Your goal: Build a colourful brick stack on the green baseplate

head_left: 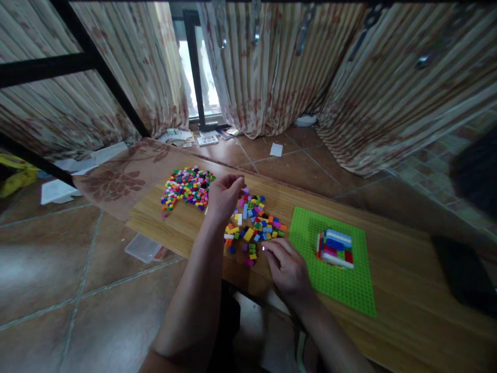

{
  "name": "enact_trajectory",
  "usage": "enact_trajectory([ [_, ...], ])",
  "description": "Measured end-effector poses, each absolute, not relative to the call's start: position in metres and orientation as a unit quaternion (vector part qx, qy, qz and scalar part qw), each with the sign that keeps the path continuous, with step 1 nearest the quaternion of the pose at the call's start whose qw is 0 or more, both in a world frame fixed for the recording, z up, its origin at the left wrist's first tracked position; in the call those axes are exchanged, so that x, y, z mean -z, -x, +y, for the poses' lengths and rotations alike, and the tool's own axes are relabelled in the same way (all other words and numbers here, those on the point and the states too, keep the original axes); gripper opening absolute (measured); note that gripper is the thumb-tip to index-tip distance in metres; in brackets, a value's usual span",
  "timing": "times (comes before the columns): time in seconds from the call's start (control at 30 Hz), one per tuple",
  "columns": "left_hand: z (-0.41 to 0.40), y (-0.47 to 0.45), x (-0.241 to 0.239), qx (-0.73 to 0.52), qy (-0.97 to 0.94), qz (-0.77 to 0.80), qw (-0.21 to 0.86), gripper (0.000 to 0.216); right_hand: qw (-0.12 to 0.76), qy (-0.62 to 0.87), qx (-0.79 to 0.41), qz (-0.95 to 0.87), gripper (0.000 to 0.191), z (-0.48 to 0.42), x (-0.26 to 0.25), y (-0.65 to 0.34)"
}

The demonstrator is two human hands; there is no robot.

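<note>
My left hand [225, 196] is raised over the bricks with its fingers curled together; whether anything is between the fingertips is hidden. Below and right of it lies a loose spread of larger toy bricks [249, 234] in many colours. At the near right edge of that spread, my right hand [289, 267] pinches a small toy brick [265, 248] that looks white and purple. To the right, a green baseplate [349, 292] carries a low block of stacked bricks [334, 248], striped in white, blue, red and other colours.
A dense pile of small bricks [188, 185] sits on the left part of the wooden table [404, 290]. A dark flat object [464, 272] lies at the right. On the floor are a clear plastic lid [143, 247] and papers [276, 150]. A black metal frame [112, 93] stands left.
</note>
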State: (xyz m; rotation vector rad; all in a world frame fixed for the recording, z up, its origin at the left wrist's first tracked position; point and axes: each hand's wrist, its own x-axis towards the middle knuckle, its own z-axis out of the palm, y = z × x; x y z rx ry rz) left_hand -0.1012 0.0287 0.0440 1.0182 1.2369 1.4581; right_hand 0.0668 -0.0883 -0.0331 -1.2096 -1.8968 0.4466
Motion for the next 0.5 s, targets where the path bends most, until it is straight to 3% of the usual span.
enact_trajectory([
  [0.2, -0.004, 0.15, -0.064, -0.637, -0.423, 0.506, 0.399, 0.017, 0.388, 0.485, -0.114, -0.775, 0.018, -0.091, 0.037, -0.064],
  [0.33, -0.072, 0.23, -0.042, -0.63, -0.375, 0.611, 0.3, 0.026, 0.388, 0.488, -0.082, -0.778, 0.019, -0.092, 0.041, -0.066],
  [0.43, -0.122, 0.273, 0.013, -0.536, -0.318, 0.72, 0.304, 0.038, 0.386, 0.494, -0.074, -0.776, 0.022, -0.09, 0.044, -0.068],
  [0.5, -0.141, 0.28, 0.055, -0.356, -0.312, 0.825, 0.309, 0.038, 0.382, 0.499, -0.067, -0.775, 0.022, -0.091, 0.044, -0.068],
])
